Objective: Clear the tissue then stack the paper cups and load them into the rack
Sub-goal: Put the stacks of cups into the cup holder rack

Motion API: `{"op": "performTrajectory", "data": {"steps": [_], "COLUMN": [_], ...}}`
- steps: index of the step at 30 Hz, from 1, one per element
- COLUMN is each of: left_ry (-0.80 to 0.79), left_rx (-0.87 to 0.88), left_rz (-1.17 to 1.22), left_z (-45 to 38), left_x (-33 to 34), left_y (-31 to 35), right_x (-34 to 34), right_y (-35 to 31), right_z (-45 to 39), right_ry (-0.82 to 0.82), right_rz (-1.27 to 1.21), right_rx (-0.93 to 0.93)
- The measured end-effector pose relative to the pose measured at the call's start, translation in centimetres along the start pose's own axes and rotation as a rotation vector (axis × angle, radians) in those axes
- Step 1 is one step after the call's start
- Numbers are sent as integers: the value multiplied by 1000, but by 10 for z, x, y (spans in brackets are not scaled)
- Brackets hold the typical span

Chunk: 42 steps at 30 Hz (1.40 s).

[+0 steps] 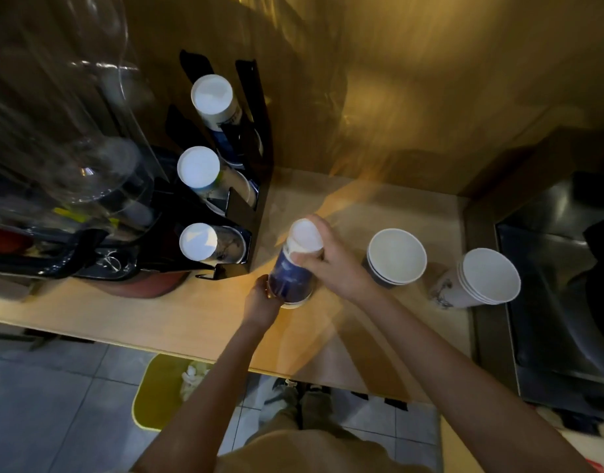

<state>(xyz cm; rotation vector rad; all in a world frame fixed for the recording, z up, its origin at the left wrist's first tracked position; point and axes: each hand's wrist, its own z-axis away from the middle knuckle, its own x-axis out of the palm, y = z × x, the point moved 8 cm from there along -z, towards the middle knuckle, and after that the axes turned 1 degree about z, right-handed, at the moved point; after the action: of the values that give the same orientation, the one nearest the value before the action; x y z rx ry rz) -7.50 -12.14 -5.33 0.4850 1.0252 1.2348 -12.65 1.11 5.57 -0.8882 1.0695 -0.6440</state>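
Note:
A stack of blue paper cups [291,271] stands upside down on the wooden counter [379,213], its white base facing up. My right hand [322,259] grips the top of this stack. My left hand [262,300] holds it near the bottom rim. To its right stand two more stacks, mouths up: dark cups [396,257] and white printed cups [486,279]. The black cup rack [252,138] at the left holds three inverted stacks [198,241]. Crumpled tissue [193,375] lies in the yellow bin [150,394] on the floor.
A clear-domed drinks machine [72,131] fills the left of the counter. A steel sink [559,285] lies beyond the counter's right end. The wooden wall [396,97] closes the back. My feet stand on grey tiles below the counter edge.

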Motion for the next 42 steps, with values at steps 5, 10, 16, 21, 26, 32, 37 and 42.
{"op": "performTrajectory", "data": {"steps": [5, 10, 16, 21, 26, 32, 37, 42], "left_ry": [41, 203, 58, -103, 41, 26, -71, -137], "left_rx": [243, 624, 843, 758, 833, 826, 719, 682], "left_rz": [31, -109, 89, 283, 401, 239, 36, -51], "left_z": [6, 42, 74, 65, 79, 75, 71, 79], "left_x": [-19, -43, -42, -11, -12, -13, 0, 12], "left_y": [65, 172, 252, 273, 298, 302, 282, 266], "right_x": [-71, -128, -132, -120, -103, -143, -187, -175], "right_y": [0, 12, 18, 5, -10, -16, -66, -81], "right_z": [-7, 0, 19, 15, 8, 19, 27, 28], "right_ry": [261, 431, 418, 318, 181, 380, 432, 209], "right_rz": [-366, -891, -1482, -1547, -1272, -678, -480, -148], "right_rx": [76, 239, 305, 298, 371, 284, -23, -20]}}
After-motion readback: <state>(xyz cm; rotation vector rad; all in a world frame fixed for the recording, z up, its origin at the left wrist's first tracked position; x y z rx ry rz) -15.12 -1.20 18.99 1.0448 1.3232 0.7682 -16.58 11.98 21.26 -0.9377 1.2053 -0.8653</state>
